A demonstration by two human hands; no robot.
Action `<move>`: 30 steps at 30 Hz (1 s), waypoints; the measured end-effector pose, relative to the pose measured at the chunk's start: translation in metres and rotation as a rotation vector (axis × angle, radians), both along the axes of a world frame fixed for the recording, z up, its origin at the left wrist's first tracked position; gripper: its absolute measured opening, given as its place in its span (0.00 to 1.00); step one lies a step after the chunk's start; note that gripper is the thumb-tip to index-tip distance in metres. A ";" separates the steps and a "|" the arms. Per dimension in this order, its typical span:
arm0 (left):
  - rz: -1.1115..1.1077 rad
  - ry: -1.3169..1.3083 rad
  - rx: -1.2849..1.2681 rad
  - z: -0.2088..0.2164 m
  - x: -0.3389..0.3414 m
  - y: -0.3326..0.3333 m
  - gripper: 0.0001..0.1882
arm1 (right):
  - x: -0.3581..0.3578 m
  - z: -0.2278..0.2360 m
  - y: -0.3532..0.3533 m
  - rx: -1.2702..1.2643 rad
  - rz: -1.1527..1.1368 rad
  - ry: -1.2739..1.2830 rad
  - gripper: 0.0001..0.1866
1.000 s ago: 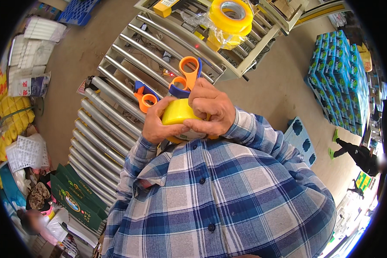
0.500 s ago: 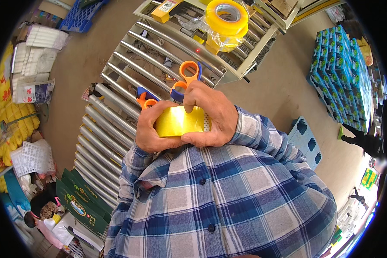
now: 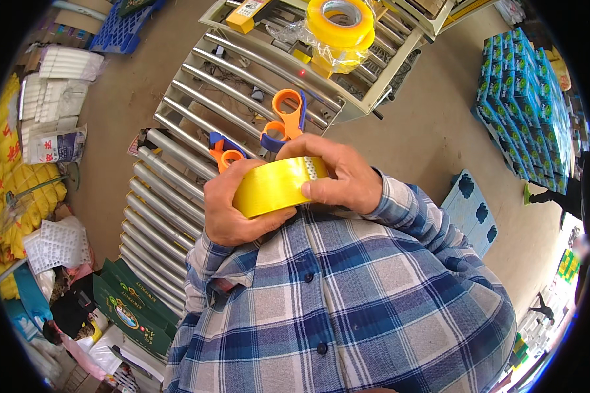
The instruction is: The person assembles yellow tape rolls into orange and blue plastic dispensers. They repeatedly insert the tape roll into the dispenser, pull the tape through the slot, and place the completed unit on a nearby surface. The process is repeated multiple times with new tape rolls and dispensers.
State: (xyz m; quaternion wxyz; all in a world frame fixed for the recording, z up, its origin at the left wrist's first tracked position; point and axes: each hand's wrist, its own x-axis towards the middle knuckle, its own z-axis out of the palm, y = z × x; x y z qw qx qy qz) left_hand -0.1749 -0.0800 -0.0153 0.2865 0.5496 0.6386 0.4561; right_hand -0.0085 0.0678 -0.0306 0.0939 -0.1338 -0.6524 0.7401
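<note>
Between both hands, close to my chest, is a roll of yellow packing tape (image 3: 269,187), its outer face turned up. My left hand (image 3: 233,206) wraps round its left end, thumb along the near edge. My right hand (image 3: 341,175) grips the other end, with the thumb pressed beside a dotted white strip on the tape. Just beyond the hands, an orange and blue tape dispenser (image 3: 288,121) lies on the roller conveyor (image 3: 210,118). A second orange and blue dispenser (image 3: 227,150) is next to my left hand, partly hidden by it.
At the conveyor's far end, yellow tape rolls (image 3: 339,29) stand stacked in torn clear film, near a small yellow box (image 3: 248,14). Blue cartons (image 3: 521,108) are piled at right, by a light-blue pallet (image 3: 471,206). Dark green bags (image 3: 131,308) stand at lower left.
The tape roll has tilted, its right end rising, and more of the dotted strip shows. My right hand has shifted right, its thumb moving up onto the tape's face.
</note>
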 end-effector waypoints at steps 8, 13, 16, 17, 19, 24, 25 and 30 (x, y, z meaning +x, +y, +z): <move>0.016 0.053 -0.064 0.001 0.017 0.005 0.29 | 0.011 0.007 0.001 -0.028 0.102 -0.231 0.31; -0.013 0.070 -0.115 -0.004 0.015 0.008 0.29 | 0.014 -0.017 -0.001 -0.296 0.048 -0.128 0.26; -0.008 0.054 -0.132 -0.007 0.014 0.008 0.29 | 0.015 -0.023 0.000 -0.325 0.060 -0.115 0.27; -0.001 0.034 -0.147 -0.008 0.014 0.008 0.29 | 0.014 -0.024 0.000 -0.331 0.064 -0.112 0.27; 0.015 -0.006 -0.178 -0.008 0.013 0.007 0.29 | 0.013 -0.022 0.000 -0.350 0.055 -0.121 0.28; 0.049 -0.075 -0.191 -0.012 0.008 0.005 0.30 | 0.005 -0.014 -0.008 -0.238 -0.010 -0.147 0.30; 0.062 -0.092 -0.192 -0.013 0.008 0.004 0.30 | 0.004 -0.014 -0.010 -0.150 -0.045 -0.091 0.30; 0.015 -0.163 -0.132 -0.020 -0.001 -0.002 0.31 | -0.001 -0.015 -0.001 0.464 -0.072 0.162 0.32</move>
